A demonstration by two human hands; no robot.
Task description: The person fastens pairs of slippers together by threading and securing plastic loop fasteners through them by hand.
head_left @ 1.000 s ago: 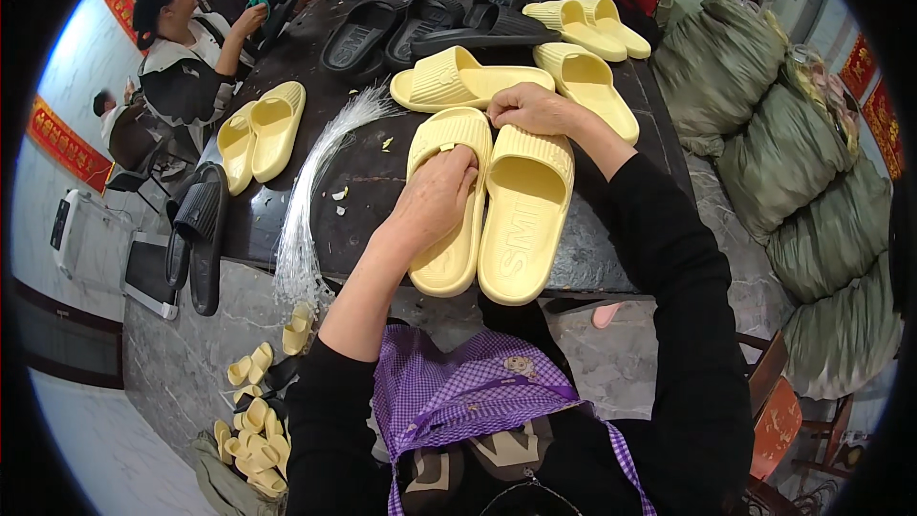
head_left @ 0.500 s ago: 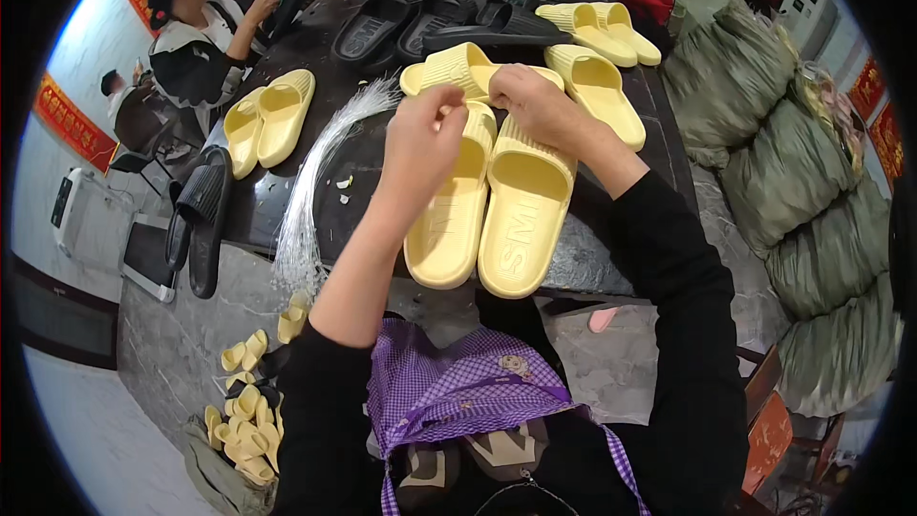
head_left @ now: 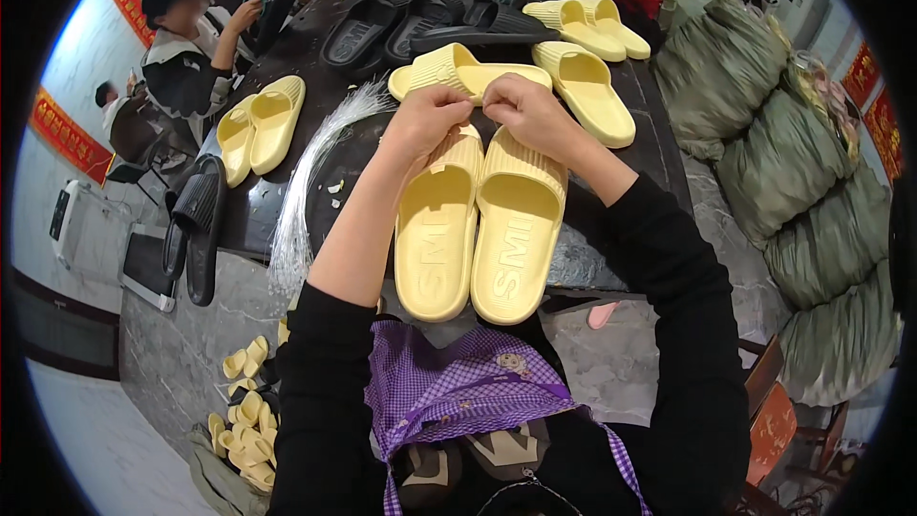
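Note:
A pair of yellow slide sandals, the left slide (head_left: 435, 253) and the right slide (head_left: 519, 244), lies side by side at the table's near edge, heels toward me. My left hand (head_left: 432, 124) is closed in a pinch over the toe end of the left one. Beside it, my right hand (head_left: 530, 117) pinches at the toe end of the right one. Anything between the fingertips is too small or hidden to make out. Just beyond my hands another yellow slide (head_left: 506, 76) lies crosswise. A bundle of thin clear strands (head_left: 304, 191) spreads left of my left forearm.
More yellow slides (head_left: 272, 119) and black slides (head_left: 358, 33) lie on the dark table (head_left: 659, 134). Stuffed green sacks (head_left: 783, 172) are stacked at the right. A pile of yellow slides (head_left: 250, 435) sits on the floor at left. A co-worker (head_left: 186, 48) holds scissors across the table.
My hands have drawn closer together, and the left has turned inward into a pinch. The pair of slides has shifted toward me, heels now further past the table edge.

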